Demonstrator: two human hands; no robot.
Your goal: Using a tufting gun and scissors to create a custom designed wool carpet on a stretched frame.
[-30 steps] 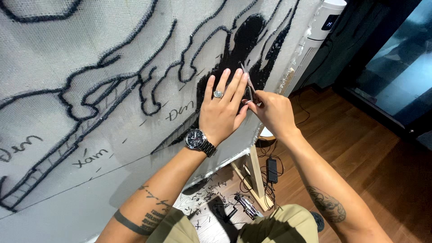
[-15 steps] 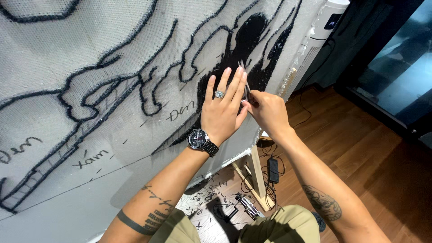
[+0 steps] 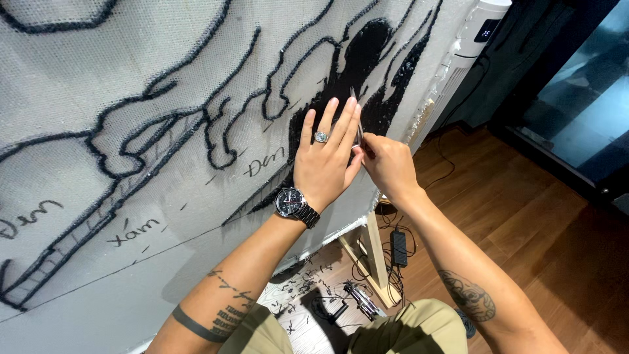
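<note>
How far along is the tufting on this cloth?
Done: black outlines and one filled black patch are tufted into the cloth. In hand: the left hand lies flat on the cloth beside that patch, while the right hand works a thin metal tool at its edge. Left: most outlined shapes are unfilled, some with handwritten marks. Yarn scraps lie on the floor.

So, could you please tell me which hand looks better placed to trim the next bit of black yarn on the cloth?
Probably the right hand: it already pinches the thin metal tool at the black tufted patch. The left hand lies flat, fingers spread on the cloth, holding nothing.
</note>
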